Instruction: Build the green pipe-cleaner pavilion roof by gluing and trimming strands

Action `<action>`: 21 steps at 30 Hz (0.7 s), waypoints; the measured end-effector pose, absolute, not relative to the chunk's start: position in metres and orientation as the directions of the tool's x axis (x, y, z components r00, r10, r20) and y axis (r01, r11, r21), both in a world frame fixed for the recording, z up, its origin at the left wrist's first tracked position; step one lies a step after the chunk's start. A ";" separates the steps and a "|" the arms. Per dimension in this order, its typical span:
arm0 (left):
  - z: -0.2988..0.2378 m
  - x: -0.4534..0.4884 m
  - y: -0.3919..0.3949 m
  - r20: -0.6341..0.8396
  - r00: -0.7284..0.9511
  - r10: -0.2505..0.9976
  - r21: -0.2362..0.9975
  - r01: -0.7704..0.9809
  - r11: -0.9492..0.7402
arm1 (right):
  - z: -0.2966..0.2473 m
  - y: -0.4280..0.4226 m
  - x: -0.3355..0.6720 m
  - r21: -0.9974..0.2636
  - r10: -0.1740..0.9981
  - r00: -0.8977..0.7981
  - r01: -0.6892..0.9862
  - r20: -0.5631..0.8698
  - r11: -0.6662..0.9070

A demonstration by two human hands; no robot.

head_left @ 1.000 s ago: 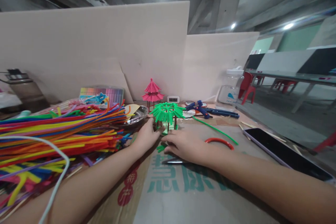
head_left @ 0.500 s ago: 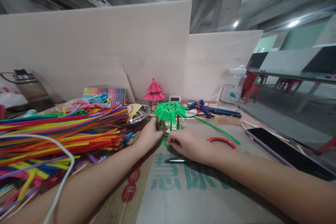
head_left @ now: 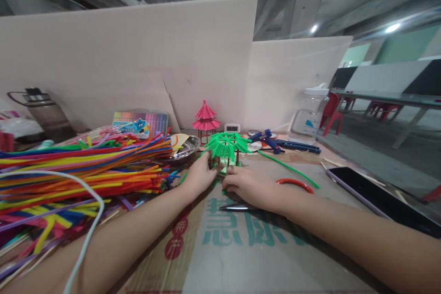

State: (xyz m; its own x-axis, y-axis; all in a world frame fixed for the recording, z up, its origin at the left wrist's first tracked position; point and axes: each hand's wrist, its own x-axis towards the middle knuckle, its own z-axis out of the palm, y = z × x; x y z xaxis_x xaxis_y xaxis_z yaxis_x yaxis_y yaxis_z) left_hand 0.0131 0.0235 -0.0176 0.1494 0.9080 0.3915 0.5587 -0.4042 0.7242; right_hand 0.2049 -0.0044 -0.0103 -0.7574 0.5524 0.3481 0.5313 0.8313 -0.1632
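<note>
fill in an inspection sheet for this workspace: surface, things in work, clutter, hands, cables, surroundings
surface: cardboard with green and red printing
things in work: green-roofed model, upright on dark posts
clutter: pipe cleaners heaped at left; scissors partly hidden by the right hand and forearm; phone at right; glue gun behind
hands: left hand at the model's left side, right hand at its front; grip unclear
cables: pale cable curving through the left foreground
surroundings: pale boards behind; table and red chairs beyond at right
</note>
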 end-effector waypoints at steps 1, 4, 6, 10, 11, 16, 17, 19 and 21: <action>-0.017 0.013 0.023 0.392 0.151 0.908 0.719 0.566 -0.404 | -0.010 -0.005 0.205 -0.151 0.561 -0.752 0.545 0.347 0.825; -0.017 0.013 0.023 0.386 0.158 0.909 0.706 0.584 -0.402 | -0.003 -0.015 0.207 -0.151 0.579 -0.717 0.570 0.388 0.808; -0.016 0.013 0.022 0.391 0.165 0.905 0.696 0.590 -0.408 | 0.007 -0.025 0.210 -0.211 0.587 -0.652 0.563 0.480 0.799; -0.015 0.014 0.020 0.428 0.172 0.887 0.642 0.633 -0.433 | 0.036 -0.035 0.222 -0.445 0.600 -0.379 0.422 0.705 0.790; -0.014 0.014 0.019 0.437 0.176 0.882 0.625 0.646 -0.438 | 0.042 -0.033 0.225 -0.509 0.626 -0.299 0.384 0.720 0.770; -0.010 0.015 0.016 0.445 0.213 0.870 0.548 0.703 -0.453 | 0.054 -0.017 0.240 -0.697 0.765 -0.141 0.335 0.629 0.635; -0.009 0.015 0.015 0.447 0.221 0.867 0.533 0.713 -0.457 | 0.052 -0.015 0.242 -0.689 0.772 -0.148 0.370 0.618 0.623; -0.008 0.015 0.014 0.463 0.238 0.854 0.501 0.724 -0.473 | 0.047 -0.012 0.245 -0.626 0.753 -0.186 0.451 0.631 0.636; -0.007 0.015 0.013 0.479 0.255 0.840 0.477 0.727 -0.493 | 0.041 -0.011 0.245 -0.503 0.691 -0.235 0.534 0.684 0.680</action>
State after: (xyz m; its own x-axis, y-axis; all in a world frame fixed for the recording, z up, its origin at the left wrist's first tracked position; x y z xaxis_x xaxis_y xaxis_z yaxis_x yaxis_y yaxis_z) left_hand 0.0155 0.0135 -0.0072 0.2551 0.8398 0.4793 0.7272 -0.4933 0.4774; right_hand 0.2452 -0.0112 0.0413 -0.2351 0.6909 0.6837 0.5336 0.6797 -0.5033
